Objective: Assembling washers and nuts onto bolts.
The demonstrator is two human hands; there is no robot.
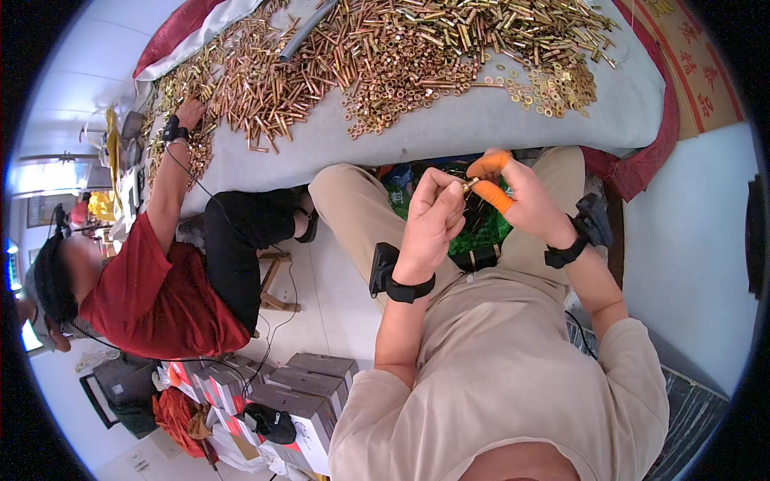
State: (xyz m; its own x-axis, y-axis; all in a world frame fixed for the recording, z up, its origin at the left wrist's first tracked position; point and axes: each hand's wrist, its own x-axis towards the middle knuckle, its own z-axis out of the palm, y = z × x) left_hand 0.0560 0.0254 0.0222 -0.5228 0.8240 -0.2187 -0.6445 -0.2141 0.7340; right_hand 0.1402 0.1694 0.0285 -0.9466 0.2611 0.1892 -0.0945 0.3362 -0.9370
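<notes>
Over my lap, both hands meet at a small brass-coloured metal fastener [470,186], too small and covered to make out fully. My left hand [437,215] pinches it from the left with thumb and bent fingers. From the right, my right hand [523,196] closes on it with thumb and forefinger, both in orange finger covers [492,195]. Below the hands, between my knees, lies a green bag or lining [487,234] with dark and metallic bits, partly hidden. Just beyond, the cloth-covered table [449,146] bears heaps of brass-coloured bolts or sleeves [277,96], nuts [393,90] and washers [553,88].
At the left, a co-worker in a red shirt [172,301] reaches a hand [191,113] into the heap. A grey tube [307,32] lies among the parts. Boxes [309,393] stand on the floor at lower left, near a wooden stool [275,280]. Cardboard [694,68] leans at far right.
</notes>
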